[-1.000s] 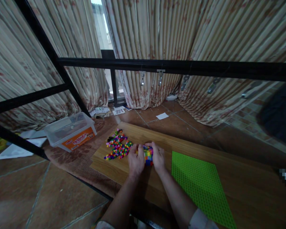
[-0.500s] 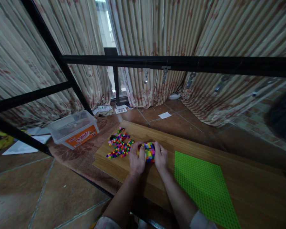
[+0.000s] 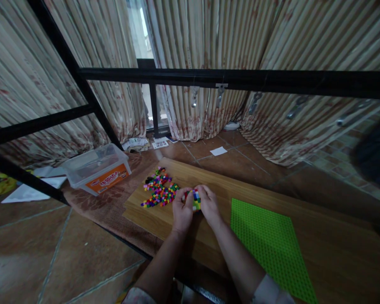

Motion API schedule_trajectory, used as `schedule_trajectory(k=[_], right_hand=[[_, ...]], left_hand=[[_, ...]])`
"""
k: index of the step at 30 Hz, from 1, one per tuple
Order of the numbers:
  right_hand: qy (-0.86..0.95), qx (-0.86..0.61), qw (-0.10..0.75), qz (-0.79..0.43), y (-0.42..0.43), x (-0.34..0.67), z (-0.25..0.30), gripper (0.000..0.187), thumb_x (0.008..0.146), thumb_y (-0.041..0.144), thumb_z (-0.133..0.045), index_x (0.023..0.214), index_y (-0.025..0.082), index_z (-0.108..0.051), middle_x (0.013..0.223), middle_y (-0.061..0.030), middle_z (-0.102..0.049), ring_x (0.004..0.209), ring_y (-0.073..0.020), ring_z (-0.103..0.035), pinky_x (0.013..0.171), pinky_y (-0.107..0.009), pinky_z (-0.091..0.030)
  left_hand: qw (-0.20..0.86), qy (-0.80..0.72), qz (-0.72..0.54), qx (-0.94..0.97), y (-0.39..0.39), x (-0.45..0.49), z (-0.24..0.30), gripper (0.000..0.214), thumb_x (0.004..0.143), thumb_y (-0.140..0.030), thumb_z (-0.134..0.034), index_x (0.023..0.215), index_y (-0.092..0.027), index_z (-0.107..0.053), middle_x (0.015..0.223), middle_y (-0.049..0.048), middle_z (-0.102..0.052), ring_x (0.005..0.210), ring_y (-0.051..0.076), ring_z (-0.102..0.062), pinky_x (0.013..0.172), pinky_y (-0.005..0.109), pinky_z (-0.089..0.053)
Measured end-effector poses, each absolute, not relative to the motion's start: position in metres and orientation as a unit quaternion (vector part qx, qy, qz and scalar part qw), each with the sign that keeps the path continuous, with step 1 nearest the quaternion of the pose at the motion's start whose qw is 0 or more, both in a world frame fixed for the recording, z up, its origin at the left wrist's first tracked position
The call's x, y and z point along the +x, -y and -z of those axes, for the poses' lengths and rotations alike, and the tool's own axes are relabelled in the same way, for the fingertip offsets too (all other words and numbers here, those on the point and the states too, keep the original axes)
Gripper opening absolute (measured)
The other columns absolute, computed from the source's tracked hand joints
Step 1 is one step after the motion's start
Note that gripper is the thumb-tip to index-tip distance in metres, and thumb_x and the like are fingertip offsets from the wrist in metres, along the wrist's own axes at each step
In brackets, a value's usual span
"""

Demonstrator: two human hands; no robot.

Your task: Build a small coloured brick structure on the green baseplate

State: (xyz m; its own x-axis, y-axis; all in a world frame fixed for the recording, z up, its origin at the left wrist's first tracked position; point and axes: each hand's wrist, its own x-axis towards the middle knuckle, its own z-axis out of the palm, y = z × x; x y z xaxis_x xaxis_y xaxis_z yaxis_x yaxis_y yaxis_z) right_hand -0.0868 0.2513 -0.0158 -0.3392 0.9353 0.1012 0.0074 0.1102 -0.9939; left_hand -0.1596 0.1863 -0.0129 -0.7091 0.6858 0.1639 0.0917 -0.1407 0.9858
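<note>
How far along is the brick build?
Done: a multicoloured block of bricks is already joined. In hand: the left hand and right hand both grip it. Left: a pile of loose bricks lies beside it, and the green baseplate is bare.

The far wall is covered by striped curtains (image 3: 256, 33), parted left of centre where daylight is let in through a window (image 3: 142, 25). The floor (image 3: 34, 253) is laid with brown tiles, and the scene is crossed by black metal bars (image 3: 240, 78).
</note>
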Motion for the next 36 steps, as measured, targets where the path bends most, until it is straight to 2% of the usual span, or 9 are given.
schedule_trajectory(k=[10, 26, 31, 36], right_hand=[[0.589, -0.362, 0.426, -0.583, -0.252, -0.086, 0.016, 0.034, 0.084, 0.050, -0.048, 0.079, 0.021, -0.064, 0.068, 0.0020, -0.061, 0.061, -0.0137, -0.054, 0.057, -0.024, -0.042], [0.500, -0.368, 0.471, -0.626, -0.249, -0.089, 0.019, 0.039, 0.081, 0.057, -0.051, 0.079, 0.020, -0.062, 0.072, -0.0020, -0.066, 0.059, -0.0145, -0.058, 0.056, -0.026, -0.047], [0.497, -0.350, 0.473, -0.638, -0.250, -0.079, 0.015, 0.038, 0.081, 0.055, -0.053, 0.082, 0.020, -0.066, 0.084, -0.0052, -0.070, 0.074, -0.0185, -0.064, 0.063, -0.028, -0.050], [0.554, -0.348, 0.446, -0.611, -0.250, -0.074, 0.005, 0.036, 0.080, 0.052, -0.056, 0.088, 0.020, -0.072, 0.088, -0.0039, -0.071, 0.081, -0.0194, -0.063, 0.072, -0.029, -0.049]], left_hand=[[0.225, -0.614, -0.693, 0.304, -0.181, -0.159, 0.011, 0.023, 0.080, -0.034, -0.059, 0.093, -0.017, -0.067, 0.090, 0.0052, -0.066, 0.083, 0.017, -0.062, 0.073, 0.028, -0.050], [0.216, -0.607, -0.709, 0.288, -0.179, -0.156, 0.008, 0.023, 0.080, -0.035, -0.058, 0.092, -0.016, -0.065, 0.089, 0.0053, -0.067, 0.083, 0.017, -0.063, 0.075, 0.028, -0.051], [0.228, -0.607, -0.707, 0.283, -0.180, -0.157, 0.012, 0.024, 0.080, -0.036, -0.058, 0.093, -0.016, -0.065, 0.091, 0.0059, -0.067, 0.083, 0.018, -0.064, 0.074, 0.028, -0.051], [0.227, -0.612, -0.701, 0.287, -0.178, -0.155, 0.007, 0.024, 0.079, -0.037, -0.059, 0.091, -0.017, -0.066, 0.088, 0.0050, -0.067, 0.082, 0.018, -0.063, 0.073, 0.028, -0.051]])
